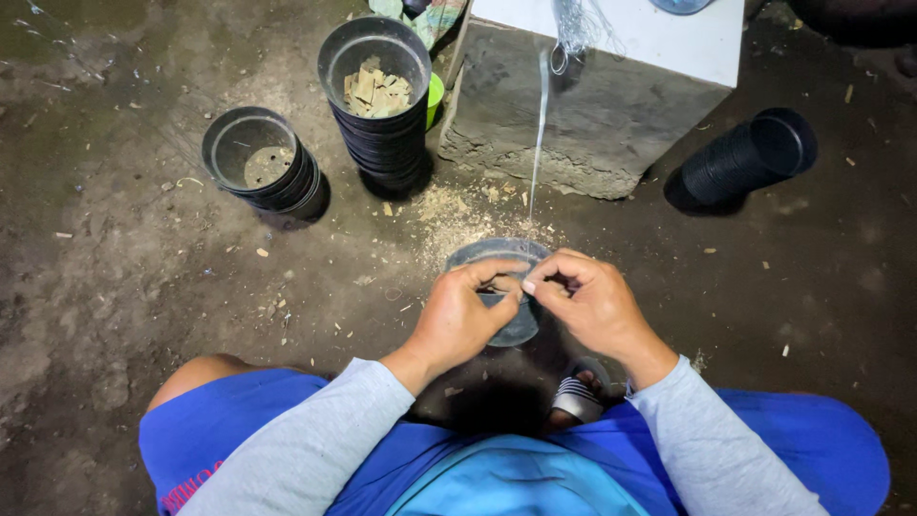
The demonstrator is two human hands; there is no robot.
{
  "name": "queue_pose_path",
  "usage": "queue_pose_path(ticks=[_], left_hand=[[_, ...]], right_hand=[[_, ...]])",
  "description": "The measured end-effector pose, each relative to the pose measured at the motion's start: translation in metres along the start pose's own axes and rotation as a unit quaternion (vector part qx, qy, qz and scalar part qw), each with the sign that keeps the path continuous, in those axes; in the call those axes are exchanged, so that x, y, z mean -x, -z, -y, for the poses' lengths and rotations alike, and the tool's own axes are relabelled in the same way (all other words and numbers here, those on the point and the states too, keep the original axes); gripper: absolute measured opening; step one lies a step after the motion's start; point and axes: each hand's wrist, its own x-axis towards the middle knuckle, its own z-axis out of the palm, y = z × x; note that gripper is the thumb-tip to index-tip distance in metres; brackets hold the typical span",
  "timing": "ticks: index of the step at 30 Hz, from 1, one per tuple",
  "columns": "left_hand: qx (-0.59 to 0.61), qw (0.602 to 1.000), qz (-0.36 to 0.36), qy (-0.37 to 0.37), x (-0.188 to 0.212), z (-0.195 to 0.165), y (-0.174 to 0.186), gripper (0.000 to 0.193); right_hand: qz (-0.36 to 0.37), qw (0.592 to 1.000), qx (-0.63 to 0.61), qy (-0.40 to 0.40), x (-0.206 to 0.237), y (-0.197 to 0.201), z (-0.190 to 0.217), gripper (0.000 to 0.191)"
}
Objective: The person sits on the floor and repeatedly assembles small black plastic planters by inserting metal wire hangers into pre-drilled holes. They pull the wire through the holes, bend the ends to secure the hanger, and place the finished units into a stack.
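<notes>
A small black plastic pot point(497, 256) sits between my hands, just above the dirt floor. My left hand point(460, 315) grips its near rim with curled fingers. My right hand point(594, 304) pinches a thin clear line point(540, 143) at the pot's rim. The line runs up from my fingers to a bundle of the same line point(573, 29) on a concrete block point(592, 115). Whether the line passes through the pot is hidden by my fingers.
A tall stack of black pots point(380, 134) holding wood chips stands at the back, a shorter stack point(260, 164) to its left. Another stack point(750, 155) lies on its side at the right. Sawdust point(458, 212) is scattered by the block. My sandalled foot point(578, 394) is below the pot.
</notes>
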Motion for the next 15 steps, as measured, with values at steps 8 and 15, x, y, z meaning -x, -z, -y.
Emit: queue_pose_path(ticks=[8, 15], left_hand=[[0.079, 0.996, -0.002, 0.037, 0.000, 0.006, -0.003, 0.013], [0.039, 0.995, -0.028, 0.082, -0.005, 0.004, -0.002, 0.009]], right_hand=[[0.000, 0.998, -0.022, -0.050, 0.002, -0.006, -0.002, 0.010], [-0.043, 0.998, -0.001, 0.055, 0.009, -0.012, 0.002, 0.006]])
